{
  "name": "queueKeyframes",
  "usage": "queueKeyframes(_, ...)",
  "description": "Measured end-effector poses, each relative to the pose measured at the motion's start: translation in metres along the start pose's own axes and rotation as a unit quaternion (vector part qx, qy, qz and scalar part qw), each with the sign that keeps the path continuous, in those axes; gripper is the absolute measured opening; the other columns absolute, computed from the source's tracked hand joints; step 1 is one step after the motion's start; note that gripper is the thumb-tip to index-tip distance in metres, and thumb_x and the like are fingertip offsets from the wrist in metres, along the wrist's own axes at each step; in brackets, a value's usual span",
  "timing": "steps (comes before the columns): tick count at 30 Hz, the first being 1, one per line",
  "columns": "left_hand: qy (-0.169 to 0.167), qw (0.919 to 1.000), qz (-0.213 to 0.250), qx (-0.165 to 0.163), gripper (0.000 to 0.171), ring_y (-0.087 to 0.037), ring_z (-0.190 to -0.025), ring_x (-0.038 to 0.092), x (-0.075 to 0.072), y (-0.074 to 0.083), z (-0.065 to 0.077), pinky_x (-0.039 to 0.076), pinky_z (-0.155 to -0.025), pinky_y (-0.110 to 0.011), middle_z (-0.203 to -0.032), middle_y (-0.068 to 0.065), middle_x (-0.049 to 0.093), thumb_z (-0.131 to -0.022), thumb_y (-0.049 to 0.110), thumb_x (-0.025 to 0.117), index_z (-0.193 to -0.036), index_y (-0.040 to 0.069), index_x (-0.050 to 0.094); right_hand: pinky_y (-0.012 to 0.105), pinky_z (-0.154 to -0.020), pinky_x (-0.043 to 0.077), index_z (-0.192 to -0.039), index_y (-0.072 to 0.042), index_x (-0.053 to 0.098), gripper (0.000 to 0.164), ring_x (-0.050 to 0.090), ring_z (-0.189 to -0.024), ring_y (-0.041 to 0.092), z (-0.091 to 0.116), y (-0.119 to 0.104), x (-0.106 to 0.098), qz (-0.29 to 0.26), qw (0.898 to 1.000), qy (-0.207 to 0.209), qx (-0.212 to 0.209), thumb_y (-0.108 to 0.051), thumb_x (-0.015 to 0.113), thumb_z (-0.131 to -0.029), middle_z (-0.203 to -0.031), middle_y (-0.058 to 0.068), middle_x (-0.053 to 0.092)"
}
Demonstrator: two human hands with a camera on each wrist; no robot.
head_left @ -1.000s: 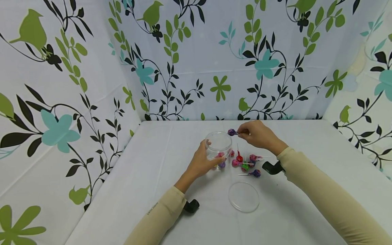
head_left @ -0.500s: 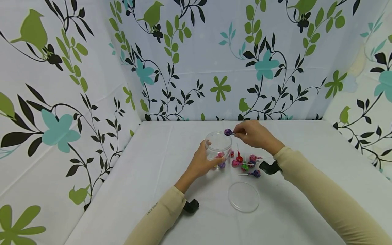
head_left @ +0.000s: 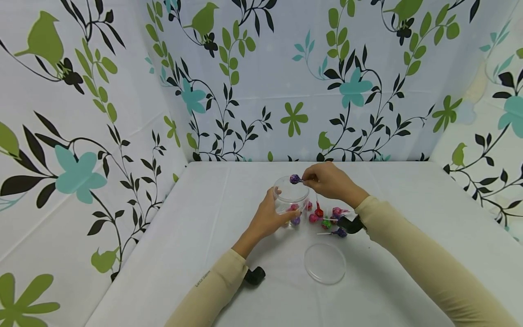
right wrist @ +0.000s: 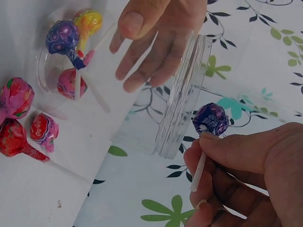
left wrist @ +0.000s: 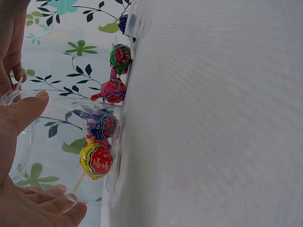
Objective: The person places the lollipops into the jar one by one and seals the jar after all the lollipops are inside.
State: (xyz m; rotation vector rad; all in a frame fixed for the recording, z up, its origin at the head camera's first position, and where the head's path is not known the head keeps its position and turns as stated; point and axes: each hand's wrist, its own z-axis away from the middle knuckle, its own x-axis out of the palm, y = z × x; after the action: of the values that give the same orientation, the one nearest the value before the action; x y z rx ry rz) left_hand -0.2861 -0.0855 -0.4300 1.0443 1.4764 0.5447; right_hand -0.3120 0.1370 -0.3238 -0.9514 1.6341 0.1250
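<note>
A clear plastic jar (head_left: 291,200) stands upright on the white table, and my left hand (head_left: 267,213) grips it round the side. Inside it, at the bottom, lie a yellow lollipop (left wrist: 96,161), a purple lollipop (left wrist: 102,124) and a pink one (right wrist: 72,83). My right hand (head_left: 332,182) pinches another purple lollipop (right wrist: 210,119) just below its wrapped head, its white stick showing between the fingers. In the head view this lollipop is at the jar's open mouth, over the rim. Whether it touches the rim I cannot tell.
Several loose lollipops lie right of the jar, among them a red one (head_left: 318,211), a green one (head_left: 326,224) and a purple one (head_left: 341,232). A round clear lid (head_left: 325,263) lies nearer on the table. Patterned cloth (head_left: 253,91) rises behind and at both sides.
My right hand has moved left with the purple lollipop, from beside the jar to its open mouth. My left hand and the jar have stayed in place.
</note>
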Motion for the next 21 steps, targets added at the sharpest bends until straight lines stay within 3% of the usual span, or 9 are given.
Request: queueKeyframes(21,-0.008,0.9999,0.013,-0.004,0.102,-0.034,-0.129,0.054,0.0004,-0.0022,-0.0009,0.049,-0.106,-0.051,-0.155,-0.016,0.045,-0.086,0.046,0.086,-0.160,0.006,0.027,0.041,-0.081,0.060,-0.103,-0.001,0.080,0.010,0.068,-0.085,0.019,-0.0106,-0.0081,0.0106,0.010,1.000,-0.014,-0.017,-0.002,0.072,-0.097,-0.095,0.006,0.074)
